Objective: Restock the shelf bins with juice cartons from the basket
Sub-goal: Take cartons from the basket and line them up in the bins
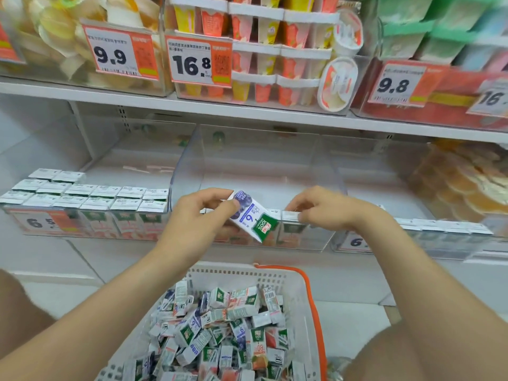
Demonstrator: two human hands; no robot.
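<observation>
The blueberry juice carton [248, 219] is held in the air just in front of the clear middle bin [316, 239], tilted and upside down, its printed "100%" corner pointing down and to the right. The left hand [202, 214] has it in a closed grip, thumb across the blue face and fingers curled over the top end. Just beside it, the right hand [323, 207] reaches into the same bin, and its grip is a narrow pinch on the white top of a standing carton [290, 215] at the bin's front wall; a few more cartons stand in a row there. Below the forearms sits a white plastic basket [239, 274] with an orange handle [310, 291], filled with a loose heap of small juice cartons [220, 334] in blue, green and peach prints. To the left, the left bin [168, 200] holds tight rows of upright cartons [96, 199] behind a "6.5" price tag [38, 222]. To the right, another bin [412, 243] shows a single row of carton tops [439, 227]. The upper shelf [192, 105] carries clear bins of dessert cups [255, 64] and a "16.8" tag [198, 61].
</observation>
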